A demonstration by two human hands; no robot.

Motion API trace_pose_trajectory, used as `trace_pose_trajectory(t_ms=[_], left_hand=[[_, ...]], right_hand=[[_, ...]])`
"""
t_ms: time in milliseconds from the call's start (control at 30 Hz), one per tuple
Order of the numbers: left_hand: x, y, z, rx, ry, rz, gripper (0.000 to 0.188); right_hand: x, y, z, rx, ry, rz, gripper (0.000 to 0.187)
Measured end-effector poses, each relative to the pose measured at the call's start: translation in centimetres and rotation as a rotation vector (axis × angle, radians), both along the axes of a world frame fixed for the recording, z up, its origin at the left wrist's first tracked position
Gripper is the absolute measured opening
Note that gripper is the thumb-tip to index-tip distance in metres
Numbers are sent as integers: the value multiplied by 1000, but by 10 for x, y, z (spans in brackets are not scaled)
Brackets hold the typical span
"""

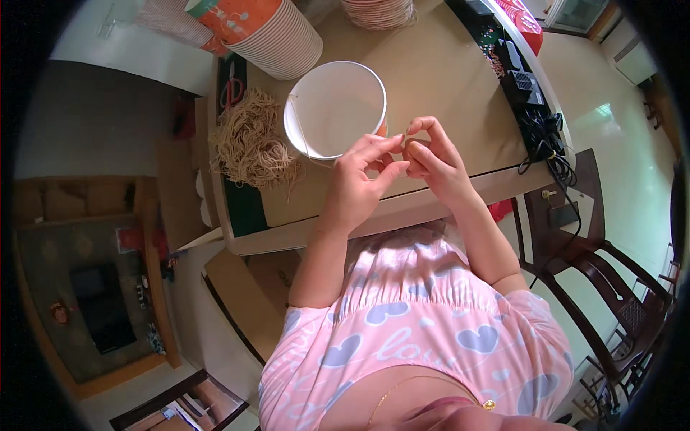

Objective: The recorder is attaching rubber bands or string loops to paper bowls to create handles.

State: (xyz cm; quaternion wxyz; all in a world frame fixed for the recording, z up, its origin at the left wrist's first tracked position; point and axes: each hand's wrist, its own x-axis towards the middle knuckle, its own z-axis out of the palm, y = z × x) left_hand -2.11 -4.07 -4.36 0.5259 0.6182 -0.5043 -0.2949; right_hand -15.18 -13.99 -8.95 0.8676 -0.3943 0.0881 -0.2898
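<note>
A white-lined paper bucket (383, 93) stands tilted toward me on the table, its mouth facing up. One thin beige string (300, 129) crosses its left rim and runs down behind my left hand (363, 172). That hand is closed in a pinch by the bucket's near right edge, with the string leading into it. Fingertip to fingertip with it, my right hand (437, 161) has bent fingers pinched together; what lies between them is too small to make out. Left of the bucket lies a tangled heap of the same beige string (255, 144).
A tall nested stack of paper buckets (277, 43) leans behind the string heap, beside red-handled scissors (232, 92). Another ribbed stack (379, 11) is at the far edge. Black cables (550, 147) and a power adapter (526, 86) line the right edge. A dark wooden chair (611, 280) stands right.
</note>
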Motion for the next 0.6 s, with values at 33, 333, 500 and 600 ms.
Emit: trace_pose_trajectory(t_ms=[33, 333, 500, 600], left_hand=[[0, -1, -1, 11, -1, 7, 33], [13, -25, 7, 25, -640, 288, 19], [14, -37, 4, 309, -442, 300, 13], [17, -41, 9, 356, -406, 302, 13]], right_hand=[[0, 1, 1, 0, -2, 2, 16], [15, -12, -31, -414, 322, -250, 13], [17, -8, -28, -526, 401, -229, 19], [20, -8, -29, -565, 380, -247, 21]])
